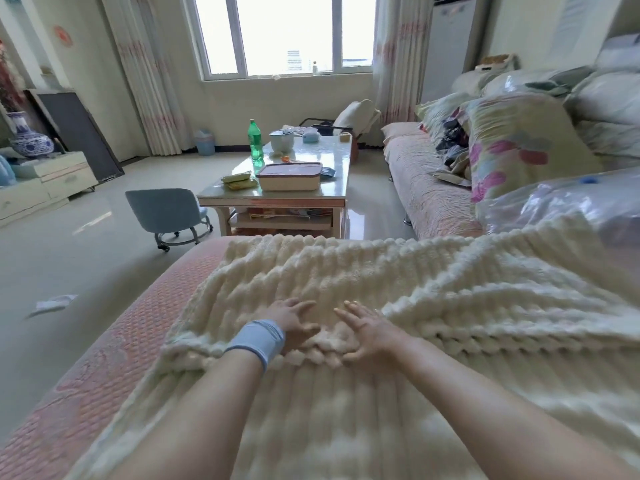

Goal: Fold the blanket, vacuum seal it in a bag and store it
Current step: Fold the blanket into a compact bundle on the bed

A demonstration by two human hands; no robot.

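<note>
On the pink quilted sofa seat [114, 344] in the near foreground, a cream ribbed fleece blanket [433, 306] lies spread out and partly doubled, its ridges running left to right across the view and its bulk trailing away to the person's right. Both hands rest flat on it near the middle of a thick folded edge: the left hand [294, 323], with a pale blue wristband [258, 341] just behind it, and the right hand [370, 332] just beside it, the fingertips close but apart. Neither grip has hold of anything; the fingers are splayed wide and the palms press down on the pile, as if smoothing it. Since the long axis runs sideways and most of the cloth lies to the right, I judge that the right hand is the nearer one to gather the far end and bring it over, while the left pins the fold. Folding looks only partly done. A clear vacuum bag [561, 199] with a blue valve [588, 179] lies beyond the blanket to the right and seems to hold pale bedding, though I cannot tell exactly what. More filled bags [540, 81] are heaped further along the sofa. Beyond the seat stands a worktop [304, 157] bearing a green bottle [255, 140] and a lidded box [289, 175].
</note>
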